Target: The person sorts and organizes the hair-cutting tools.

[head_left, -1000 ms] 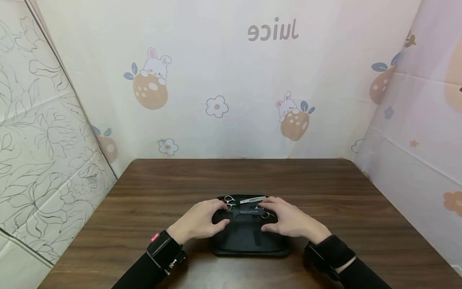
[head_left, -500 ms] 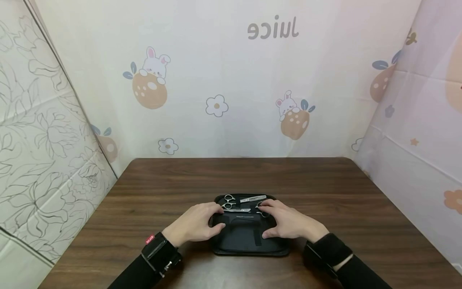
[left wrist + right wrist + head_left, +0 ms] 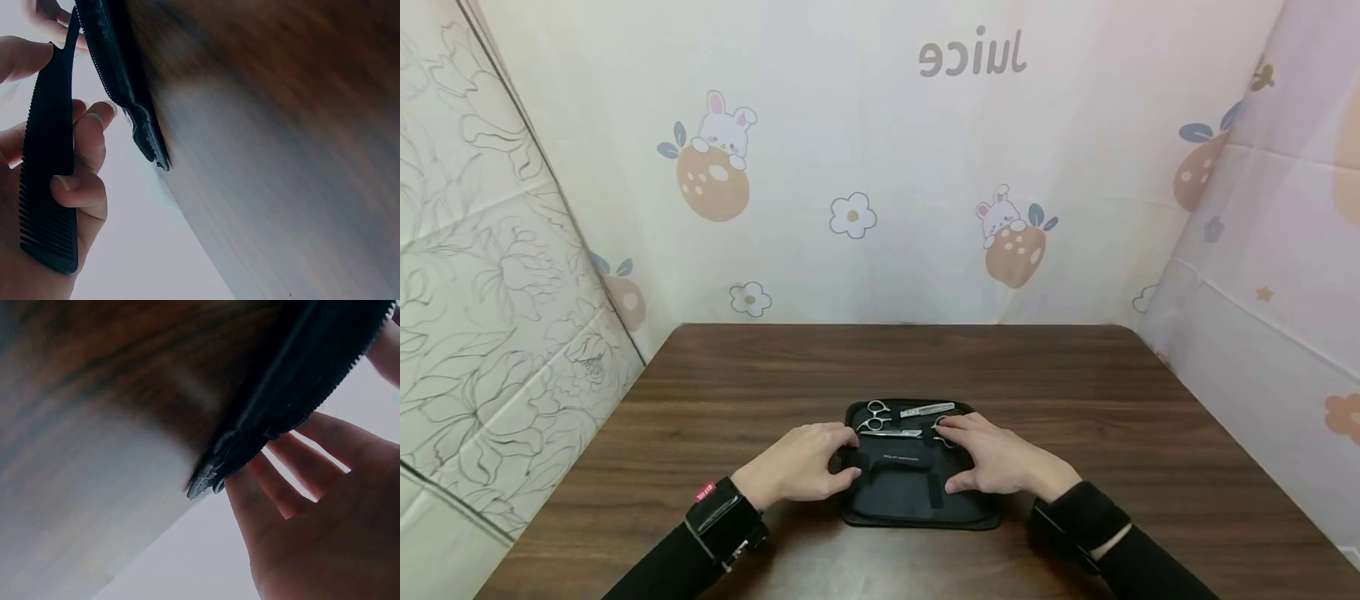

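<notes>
A black zip case (image 3: pixel 891 502) lies unfolded on the table between the hands. My left hand (image 3: pixel 801 463) is at the case's left side and grips a black comb (image 3: pixel 53 131), its thumb and fingers curled round it. In the head view the comb lies low over the case's middle. Two pairs of silver scissors lie in the far half: thinning scissors (image 3: pixel 927 409) at the back, and plain scissors (image 3: pixel 891 433) nearer. My right hand (image 3: pixel 1000 458) rests at the case's right edge, fingers extended, fingertips by the plain scissors' finger loops and partly covering them.
The case stands on a brown wood-grain table (image 3: pixel 760 367). Behind it hangs a pale printed curtain (image 3: pixel 850 125), with more patterned cloth along both sides. Black bands with cameras (image 3: pixel 722 521) sit on both wrists.
The comb has moved from over the plain scissors toward the person, uncovering their blades. My left hand has shifted slightly left with it, while my right hand has stayed nearly in place.
</notes>
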The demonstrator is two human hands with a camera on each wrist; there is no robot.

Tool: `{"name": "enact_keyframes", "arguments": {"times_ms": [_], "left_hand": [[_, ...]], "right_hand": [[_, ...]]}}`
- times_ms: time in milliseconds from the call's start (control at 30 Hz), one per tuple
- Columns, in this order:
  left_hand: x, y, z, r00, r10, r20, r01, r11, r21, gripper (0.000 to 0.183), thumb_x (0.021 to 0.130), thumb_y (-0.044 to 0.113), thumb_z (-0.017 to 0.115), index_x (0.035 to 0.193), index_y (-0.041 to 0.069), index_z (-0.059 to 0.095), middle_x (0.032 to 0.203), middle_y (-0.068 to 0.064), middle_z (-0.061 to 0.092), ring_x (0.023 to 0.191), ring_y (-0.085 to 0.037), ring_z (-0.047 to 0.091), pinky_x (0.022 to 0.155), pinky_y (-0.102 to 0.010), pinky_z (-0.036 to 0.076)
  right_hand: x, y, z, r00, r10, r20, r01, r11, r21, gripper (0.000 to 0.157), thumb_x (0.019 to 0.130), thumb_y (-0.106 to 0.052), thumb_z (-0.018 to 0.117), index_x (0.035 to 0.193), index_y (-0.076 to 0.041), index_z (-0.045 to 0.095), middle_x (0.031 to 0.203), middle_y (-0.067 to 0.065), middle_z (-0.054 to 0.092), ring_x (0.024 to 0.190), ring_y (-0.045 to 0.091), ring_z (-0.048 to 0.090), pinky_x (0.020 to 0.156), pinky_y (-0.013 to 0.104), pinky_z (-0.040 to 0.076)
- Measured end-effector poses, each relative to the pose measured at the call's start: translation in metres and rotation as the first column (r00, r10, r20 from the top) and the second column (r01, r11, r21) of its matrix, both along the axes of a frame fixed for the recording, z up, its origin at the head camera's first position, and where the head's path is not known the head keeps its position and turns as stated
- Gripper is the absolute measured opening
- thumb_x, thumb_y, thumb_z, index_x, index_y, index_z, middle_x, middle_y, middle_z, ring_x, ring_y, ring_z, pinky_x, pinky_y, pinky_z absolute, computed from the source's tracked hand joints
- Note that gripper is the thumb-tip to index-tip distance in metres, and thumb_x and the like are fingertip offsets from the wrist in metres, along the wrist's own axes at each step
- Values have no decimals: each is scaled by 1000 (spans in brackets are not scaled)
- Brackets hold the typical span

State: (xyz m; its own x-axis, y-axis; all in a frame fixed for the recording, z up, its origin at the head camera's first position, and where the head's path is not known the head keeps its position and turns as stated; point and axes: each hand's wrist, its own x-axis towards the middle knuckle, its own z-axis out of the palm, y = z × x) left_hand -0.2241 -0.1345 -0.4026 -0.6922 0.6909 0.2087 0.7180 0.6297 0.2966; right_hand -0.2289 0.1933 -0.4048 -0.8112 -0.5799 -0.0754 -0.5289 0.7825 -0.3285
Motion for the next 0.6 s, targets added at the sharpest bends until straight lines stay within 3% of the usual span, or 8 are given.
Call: {"name": "enact_keyframes", "arguments": {"times_ms": [600], "left_hand": [[3,-4,0,999,-3,50,4,1000,-22,23,89,29,70,106,13,69,100,4,67,86,-10,60,78,-31,52]], "right_hand": [[-3,-6,6,999,-36,35,35,999,42,83,82,-45,84,146,-5,51,149,9,49,134,26,44,100,53,46]]}}
